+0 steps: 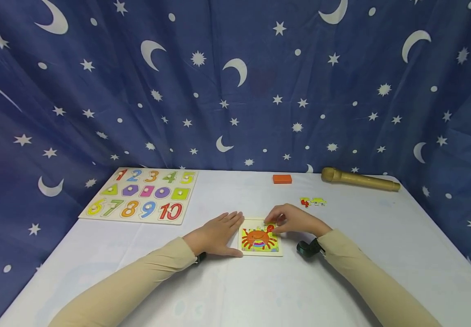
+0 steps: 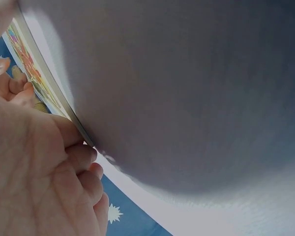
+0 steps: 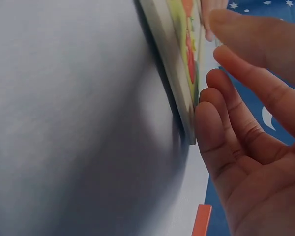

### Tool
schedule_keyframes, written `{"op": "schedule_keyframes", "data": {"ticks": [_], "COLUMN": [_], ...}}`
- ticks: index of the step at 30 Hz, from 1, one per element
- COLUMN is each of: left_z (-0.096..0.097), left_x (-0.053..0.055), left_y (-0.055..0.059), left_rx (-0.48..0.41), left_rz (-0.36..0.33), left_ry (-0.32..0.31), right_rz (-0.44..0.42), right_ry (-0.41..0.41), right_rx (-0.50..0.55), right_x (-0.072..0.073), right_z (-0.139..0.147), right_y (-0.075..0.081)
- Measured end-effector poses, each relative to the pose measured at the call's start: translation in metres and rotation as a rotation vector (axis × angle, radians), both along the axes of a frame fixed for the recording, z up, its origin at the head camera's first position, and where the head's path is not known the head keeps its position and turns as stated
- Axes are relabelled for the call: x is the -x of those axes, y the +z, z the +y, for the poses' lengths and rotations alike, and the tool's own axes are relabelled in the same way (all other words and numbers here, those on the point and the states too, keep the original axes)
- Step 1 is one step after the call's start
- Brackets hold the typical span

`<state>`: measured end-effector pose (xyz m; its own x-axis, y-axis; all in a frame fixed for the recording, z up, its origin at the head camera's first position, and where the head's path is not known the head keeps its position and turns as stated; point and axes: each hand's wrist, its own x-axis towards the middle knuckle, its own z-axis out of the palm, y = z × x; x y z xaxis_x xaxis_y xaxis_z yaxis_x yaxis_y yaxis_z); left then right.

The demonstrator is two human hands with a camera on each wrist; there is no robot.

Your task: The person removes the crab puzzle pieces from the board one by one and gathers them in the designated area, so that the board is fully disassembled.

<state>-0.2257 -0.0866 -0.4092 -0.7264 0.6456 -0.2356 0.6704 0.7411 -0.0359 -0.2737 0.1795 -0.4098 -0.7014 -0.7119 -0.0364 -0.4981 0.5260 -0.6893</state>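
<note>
A small square wooden crab puzzle (image 1: 260, 241) lies flat on the table between my hands, its orange crab on a yellow ground inside a pale frame. My left hand (image 1: 220, 234) rests against its left edge, fingers stretched away from me and thumb by the near corner. In the left wrist view, fingers lie along the rim of the puzzle board (image 2: 59, 93). Over the upper right corner is my right hand (image 1: 292, 219), thumb and forefinger bent loosely around the red claw piece (image 1: 270, 228). The right wrist view shows a gap between thumb and fingers, with fingertips at the board's rim (image 3: 179, 93).
Two loose puzzle pieces (image 1: 313, 201), red and yellow-green, lie beyond my right hand. An orange block (image 1: 282, 179) and a gold microphone-shaped stick (image 1: 359, 179) sit at the back. A number and shape peg board (image 1: 137, 193) occupies the left. A starry blue curtain (image 1: 235, 122) hangs behind.
</note>
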Motion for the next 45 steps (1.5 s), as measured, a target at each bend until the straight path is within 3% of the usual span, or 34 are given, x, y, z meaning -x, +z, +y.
{"op": "schedule_keyframes", "data": {"ticks": [11, 45], "left_z": [0.0, 0.0], "left_x": [0.001, -0.001], "left_y": [0.001, 0.002], "left_rx": [0.003, -0.004], "left_rz": [0.007, -0.011], "left_ry": [0.002, 0.01], "right_rz": [0.01, 0.0], "right_ry": [-0.02, -0.173], "right_rx": [-0.094, -0.081], "right_x": [0.006, -0.001], "right_z": [-0.01, -0.01], "right_y": [-0.002, 0.0]}}
